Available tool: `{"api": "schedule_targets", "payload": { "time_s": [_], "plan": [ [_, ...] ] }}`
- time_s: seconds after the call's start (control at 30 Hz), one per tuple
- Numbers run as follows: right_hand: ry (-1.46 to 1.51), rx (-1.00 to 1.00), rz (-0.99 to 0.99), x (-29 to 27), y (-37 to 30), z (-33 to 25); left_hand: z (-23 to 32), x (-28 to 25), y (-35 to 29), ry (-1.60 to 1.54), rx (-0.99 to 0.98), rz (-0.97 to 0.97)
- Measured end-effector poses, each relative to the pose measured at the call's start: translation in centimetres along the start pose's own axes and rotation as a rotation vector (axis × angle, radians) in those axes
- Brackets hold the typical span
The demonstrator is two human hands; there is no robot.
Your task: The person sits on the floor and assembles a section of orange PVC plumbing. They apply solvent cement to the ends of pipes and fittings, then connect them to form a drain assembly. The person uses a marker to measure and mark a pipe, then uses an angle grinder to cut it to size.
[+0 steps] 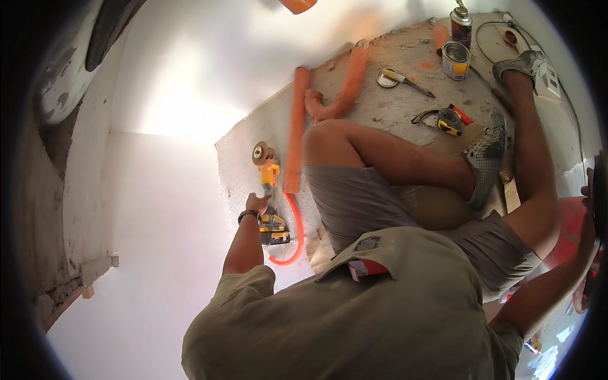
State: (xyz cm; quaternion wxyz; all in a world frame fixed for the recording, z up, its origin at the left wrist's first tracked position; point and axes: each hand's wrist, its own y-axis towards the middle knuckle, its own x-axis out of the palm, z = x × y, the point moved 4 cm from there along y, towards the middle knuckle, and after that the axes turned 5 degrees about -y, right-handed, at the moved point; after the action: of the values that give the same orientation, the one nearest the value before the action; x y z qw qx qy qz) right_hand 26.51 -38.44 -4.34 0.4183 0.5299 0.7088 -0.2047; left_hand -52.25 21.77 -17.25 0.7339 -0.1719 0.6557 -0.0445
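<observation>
Sits on a rough concrete floor [418,50], reaching left with the left hand [257,202] against the slim midsection of a yellow angle grinder [270,173]. Cannot tell firmly clamped from merely resting, with contact partly covered. Shows the tool lying flat at left, beside the body, disc [260,152] at the far end, battery [275,238] at the near, seemingly angled for easy reach. Extends the right hand [589,189] to the right edge beside a dark object [598,199]; cannot judge that grip, too cut off. Has a straight orange pipe [296,130] just right of the grinder, laid flat, probably for steadiness. Features, far right, an open tin [455,71] standing upright, presumably against spilling, and a light-handled tool [411,85] across a round lid [386,80], perhaps clear of grit.
</observation>
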Motion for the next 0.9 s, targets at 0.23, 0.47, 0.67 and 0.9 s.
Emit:
{"api": "schedule_targets", "payload": {
  "time_s": [0.23, 0.47, 0.67, 0.9],
  "plan": [
    [0.281, -0.025, -0.123, 4.7, -3.4, -8.7, -1.1, 5.1, 3.3, 0.213, -0.004, -0.163],
    [0.33, 0.007, -0.221, 5.4, -6.0, -13.7, 0.8, 0.9, -0.1, -0.101, 0.155, -0.138],
    [0.46, -0.282, -0.634, 9.8, -8.0, -21.7, 10.2, -8.5, -13.5, -0.588, 0.357, -0.169],
    [0.74, -0.652, -0.982, 17.6, -15.5, -34.3, 28.4, -15.3, -25.6, -0.441, 0.692, -0.55]
  ]
}}
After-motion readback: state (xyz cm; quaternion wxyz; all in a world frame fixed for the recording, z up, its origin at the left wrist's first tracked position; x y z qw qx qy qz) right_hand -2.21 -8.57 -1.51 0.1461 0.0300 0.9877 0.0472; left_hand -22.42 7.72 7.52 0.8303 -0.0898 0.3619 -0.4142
